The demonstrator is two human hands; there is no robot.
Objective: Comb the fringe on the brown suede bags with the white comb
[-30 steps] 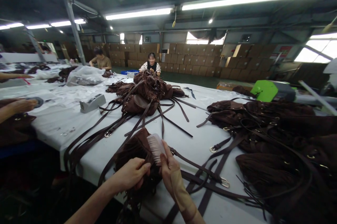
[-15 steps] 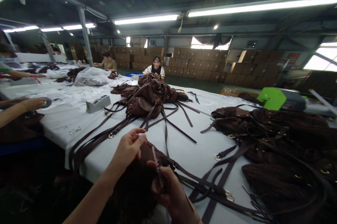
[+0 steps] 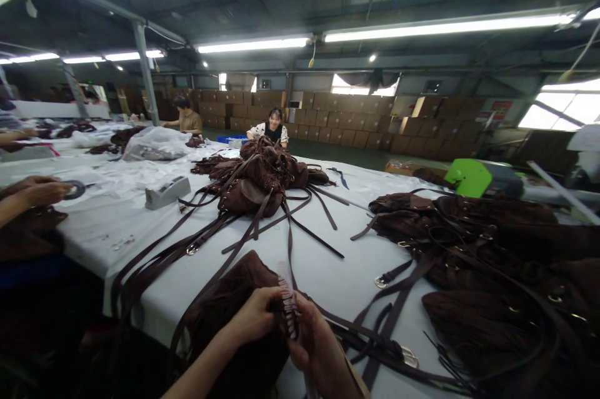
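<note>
My right hand (image 3: pixel 316 339) is wrapped round a pale, comb-like toothed strip (image 3: pixel 287 296), which stands nearly upright. At the strip's left edge, the thumb and fingers of my left hand (image 3: pixel 260 318) are pinched together against it; whether they hold a single tooth is hidden. Under and behind both hands, a dark brown bag (image 3: pixel 234 289) rests at the table's near edge, its lower part lost in shadow. Long brown straps (image 3: pixel 347 324) with a metal buckle (image 3: pixel 409 356) run off to the right of my hands.
A white-covered table (image 3: pixel 323 274) spreads ahead. Brown bags are heaped in the middle (image 3: pixel 253 192) and at the right (image 3: pixel 487 305). A grey tape dispenser (image 3: pixel 167 191) stands left of centre. At the left, a co-worker's hands (image 3: pixel 40 191) hold a tape roll (image 3: pixel 74 189). A green machine (image 3: pixel 469 177) stands right.
My left hand has come down and right, from above the bag to the toothed strip. More of the bag shows now. The view has shifted slightly.
</note>
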